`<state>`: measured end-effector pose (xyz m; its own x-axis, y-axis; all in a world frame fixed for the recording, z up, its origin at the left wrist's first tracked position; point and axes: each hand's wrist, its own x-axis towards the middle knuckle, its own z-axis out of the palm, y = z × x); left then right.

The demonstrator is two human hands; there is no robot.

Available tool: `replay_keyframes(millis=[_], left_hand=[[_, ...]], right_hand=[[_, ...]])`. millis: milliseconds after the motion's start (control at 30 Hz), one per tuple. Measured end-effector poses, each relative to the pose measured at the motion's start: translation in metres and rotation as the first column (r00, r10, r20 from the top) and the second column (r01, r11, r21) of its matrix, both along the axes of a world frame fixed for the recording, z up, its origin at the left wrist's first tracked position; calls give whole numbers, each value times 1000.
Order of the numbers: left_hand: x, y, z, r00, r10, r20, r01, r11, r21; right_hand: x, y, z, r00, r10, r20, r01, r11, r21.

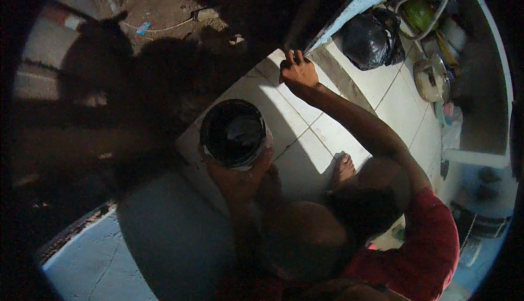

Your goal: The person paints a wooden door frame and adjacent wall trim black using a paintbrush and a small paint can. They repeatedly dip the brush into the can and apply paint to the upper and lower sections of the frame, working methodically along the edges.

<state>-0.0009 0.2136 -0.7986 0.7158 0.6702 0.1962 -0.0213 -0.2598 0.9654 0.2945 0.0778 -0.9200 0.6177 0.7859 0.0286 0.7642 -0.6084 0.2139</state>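
My left hand (240, 181) is wrapped round the lower side of a round bucket (232, 133). Its inside looks dark, with a dull grey sheen in the middle; I cannot tell what it contains. A strip of pale outer wall shows beside my fingers. The bucket is over the edge of the white tiled floor (295, 115), in shadow. My right arm reaches forward across the sunlit tiles. At the far corner of the tiles my right hand (299, 72) has its fingers bent and slightly apart, close to the base of a light blue upright edge (341, 20). No object shows in it.
A black plastic bag (364, 40) sits on the tiles to the far right. Beyond it are a green round thing (417, 14), a hose-like loop and a glass-like bowl (431, 77). My bare foot (344, 167) rests on the tiles. Left lies shadowed dirt ground (158, 1).
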Motion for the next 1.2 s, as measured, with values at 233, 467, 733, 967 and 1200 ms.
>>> replay_keyframes(millis=[233, 467, 733, 967, 1200], left_hand=[[-2, 4, -3, 995, -36, 97, 40, 999, -33], [1, 1, -2, 990, -30, 139, 52, 986, -159], [-7, -3, -7, 999, 48, 25, -40, 963, -266], [-18, -3, -28, 998, 38, 41, -21, 933, -359], [-19, 15, -38, 993, -80, 88, 83, 996, -24]], right_hand=[[-8, -1, 57, 979, -203, -15, 199, 935, 295], [-10, 2, 40, 986, -115, -123, 135, 976, 169], [-31, -6, -11, 1000, 8, -7, -6, 959, 284], [-15, -18, -9, 997, -41, -67, 64, 918, 391], [-16, -13, -22, 993, -119, 11, 108, 934, 341]])
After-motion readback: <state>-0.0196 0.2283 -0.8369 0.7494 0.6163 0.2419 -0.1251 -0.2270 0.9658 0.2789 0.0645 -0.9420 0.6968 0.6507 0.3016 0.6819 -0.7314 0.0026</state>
